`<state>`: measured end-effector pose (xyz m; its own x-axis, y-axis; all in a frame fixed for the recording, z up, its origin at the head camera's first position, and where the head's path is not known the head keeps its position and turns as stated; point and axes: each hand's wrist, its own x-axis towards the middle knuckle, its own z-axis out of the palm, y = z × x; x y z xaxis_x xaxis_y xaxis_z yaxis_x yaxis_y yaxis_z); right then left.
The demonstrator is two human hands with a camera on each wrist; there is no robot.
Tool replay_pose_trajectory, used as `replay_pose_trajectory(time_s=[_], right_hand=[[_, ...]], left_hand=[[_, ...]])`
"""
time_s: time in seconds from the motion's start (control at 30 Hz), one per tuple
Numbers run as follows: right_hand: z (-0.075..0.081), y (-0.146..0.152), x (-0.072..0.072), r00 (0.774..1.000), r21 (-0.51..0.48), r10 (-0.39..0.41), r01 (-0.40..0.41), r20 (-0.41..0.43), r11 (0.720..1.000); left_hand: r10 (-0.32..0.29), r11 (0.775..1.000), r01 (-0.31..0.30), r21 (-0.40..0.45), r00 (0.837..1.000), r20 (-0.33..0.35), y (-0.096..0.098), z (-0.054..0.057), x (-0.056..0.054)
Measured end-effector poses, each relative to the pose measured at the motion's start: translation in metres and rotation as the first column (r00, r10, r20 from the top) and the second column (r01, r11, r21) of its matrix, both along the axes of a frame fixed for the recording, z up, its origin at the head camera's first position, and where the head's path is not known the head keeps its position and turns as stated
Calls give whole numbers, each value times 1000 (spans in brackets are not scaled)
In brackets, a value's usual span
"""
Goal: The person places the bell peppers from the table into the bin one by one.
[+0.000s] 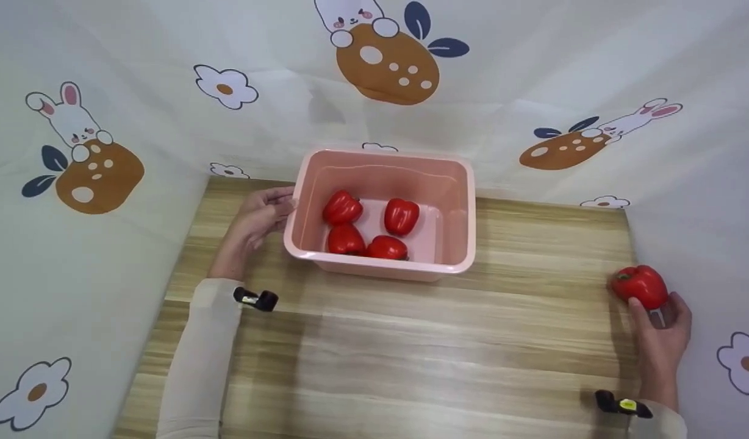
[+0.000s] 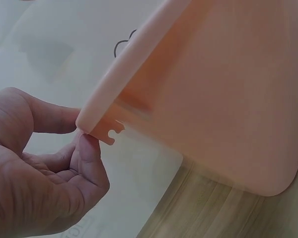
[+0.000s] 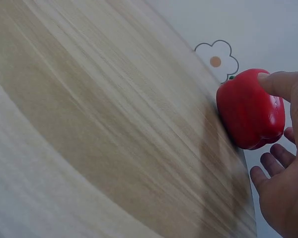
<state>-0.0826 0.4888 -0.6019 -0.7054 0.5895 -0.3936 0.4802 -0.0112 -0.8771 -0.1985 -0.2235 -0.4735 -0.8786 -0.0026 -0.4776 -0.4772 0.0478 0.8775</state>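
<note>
A pink plastic bin [image 1: 374, 268] stands at the back of the table, in the middle of the head view. Inside lie several red bell peppers [image 1: 402, 216], grouped mostly toward its left side. My left hand [image 1: 261, 216] pinches the bin's left rim between thumb and fingers; the left wrist view shows this grip on the rim [image 2: 114, 94] close up. Far to the right, at the table's edge, my right hand [image 1: 664, 335] holds another red bell pepper [image 1: 641, 286]. In the right wrist view the thumb [image 3: 278, 83] presses on this pepper; part of the grip behind it is hidden.
The wood-grain table [image 1: 447, 353] is bounded at the back and sides by pale cloth walls [image 1: 277, 128] printed with rabbits and flowers. The back wall rises right behind the bin. Close beside my right hand is the right wall [image 1: 710, 256].
</note>
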Motion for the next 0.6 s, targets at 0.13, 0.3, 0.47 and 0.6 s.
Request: replay_pose_trajectory(time_s=[0.13,0.3,0.47,0.6], right_hand=[[0,2,-8,1000,-8,9,-9,15,1000],[-3,3,-18,999,82,37,-41,39,996],[-4,6,-26,995,128,59,-69,83,989],[-6,7,-32,991,130,78,-91,108,987]], left_hand=[[-4,1000,4,8,1000,-10,0,-1,0],[2,1000,-1,21,1000,-18,0,-2,-1],[-4,1000,4,12,1000,-13,0,-2,0],[-9,1000,9,1,1000,-14,-2,0,0]])
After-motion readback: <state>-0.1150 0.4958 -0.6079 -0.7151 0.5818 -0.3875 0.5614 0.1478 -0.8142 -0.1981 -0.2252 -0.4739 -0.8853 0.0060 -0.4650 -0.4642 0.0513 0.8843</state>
